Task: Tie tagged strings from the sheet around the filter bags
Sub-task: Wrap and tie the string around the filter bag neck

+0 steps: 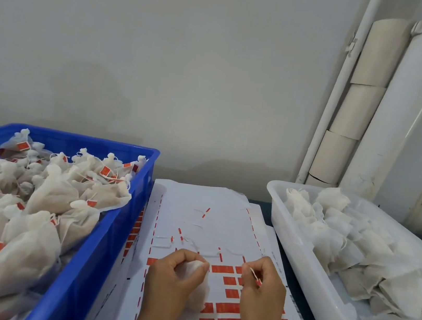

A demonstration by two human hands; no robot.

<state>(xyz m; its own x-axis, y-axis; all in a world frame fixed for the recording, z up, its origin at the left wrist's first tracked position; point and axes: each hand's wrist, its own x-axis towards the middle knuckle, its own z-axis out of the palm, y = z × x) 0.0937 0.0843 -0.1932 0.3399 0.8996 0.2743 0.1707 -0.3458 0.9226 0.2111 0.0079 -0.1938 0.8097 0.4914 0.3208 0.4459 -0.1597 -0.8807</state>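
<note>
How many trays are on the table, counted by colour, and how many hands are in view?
Blue tray, holding tied bags with red tags: 1
White tray, holding untied filter bags: 1
Hands: 2, the left hand gripping a filter bag, the right hand pinching a tagged string
Total: 4

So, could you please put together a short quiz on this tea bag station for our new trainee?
1. True or false: the bags in the blue crate already carry red tags.
2. What does the right hand pinch? A) a tagged string B) scissors C) a pen
3. Fill in: the left hand grips a white ____.

Key
1. True.
2. A.
3. Filter bag, held over the sheet. The untagged bags wait in the white tray on the right.
</note>
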